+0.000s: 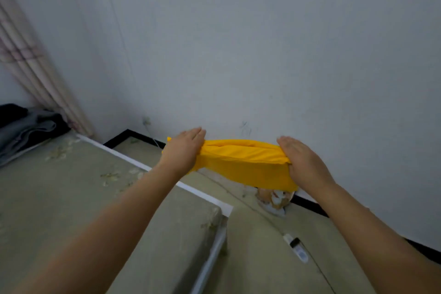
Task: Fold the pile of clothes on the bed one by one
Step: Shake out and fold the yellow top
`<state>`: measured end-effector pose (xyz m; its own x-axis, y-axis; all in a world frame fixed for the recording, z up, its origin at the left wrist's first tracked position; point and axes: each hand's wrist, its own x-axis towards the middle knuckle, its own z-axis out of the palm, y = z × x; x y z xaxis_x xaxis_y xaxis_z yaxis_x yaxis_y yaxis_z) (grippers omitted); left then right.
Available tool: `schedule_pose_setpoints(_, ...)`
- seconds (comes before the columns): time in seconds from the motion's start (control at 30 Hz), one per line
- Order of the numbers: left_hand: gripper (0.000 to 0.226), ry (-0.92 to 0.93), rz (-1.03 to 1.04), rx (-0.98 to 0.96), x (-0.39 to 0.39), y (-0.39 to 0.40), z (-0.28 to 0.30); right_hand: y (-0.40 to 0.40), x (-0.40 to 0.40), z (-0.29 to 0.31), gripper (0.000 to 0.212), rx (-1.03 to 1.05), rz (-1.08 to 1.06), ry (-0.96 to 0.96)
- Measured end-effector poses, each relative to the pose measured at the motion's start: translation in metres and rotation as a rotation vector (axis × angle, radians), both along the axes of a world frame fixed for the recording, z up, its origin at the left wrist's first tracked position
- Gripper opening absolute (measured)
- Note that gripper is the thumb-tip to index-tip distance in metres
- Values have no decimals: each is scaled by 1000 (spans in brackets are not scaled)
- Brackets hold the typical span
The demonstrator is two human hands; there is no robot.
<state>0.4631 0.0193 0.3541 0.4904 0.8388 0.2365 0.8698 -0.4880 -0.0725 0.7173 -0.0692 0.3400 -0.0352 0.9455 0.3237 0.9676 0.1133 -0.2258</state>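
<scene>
Left hand (185,148) and right hand (303,162) grip the folded yellow garment (241,162) stretched between their fingers; even tension should keep its edges aligned.

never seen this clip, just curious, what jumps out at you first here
The bright yellow garment, folded into a thick band, is held up in mid-air before the pale wall, the left hand and right hand gripping its ends. A dark pile of clothes sits on the bed, far left.

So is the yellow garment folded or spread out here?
Folded: the yellow garment forms a compact layered band, held in the air between left hand and right hand.
</scene>
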Motion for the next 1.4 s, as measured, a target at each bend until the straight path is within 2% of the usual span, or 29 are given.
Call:
schedule_pose_setpoints(0.27, 54, -70, -47, 169, 80, 64, 67, 59, 87, 80, 52, 96, -63, -129)
schedule_pose_setpoints(0.47, 52, -72, 80, 236, 86, 156, 97, 176, 102, 119, 53, 162, 49, -239)
schedule_pose_setpoints(0.67, 52, -53, 249, 216, 76, 257, 116, 308, 93, 136, 53, 168, 163, -287)
schedule_pose_setpoints(0.83, 52, 71, 407, 185, 50, 325, 108, 421, 59, 133, 52, 130, 247, -339)
schedule_pose_setpoints(1.13, 49, 214, 795, 112, -32, 452, 73, 635, -46, 90, 54, 170, 578, -423)
schedule_pose_setpoints(1.4, 53, 232, 1090, 67, -111, 535, 81, 785, -173, 90, 51, 249, 836, -298)
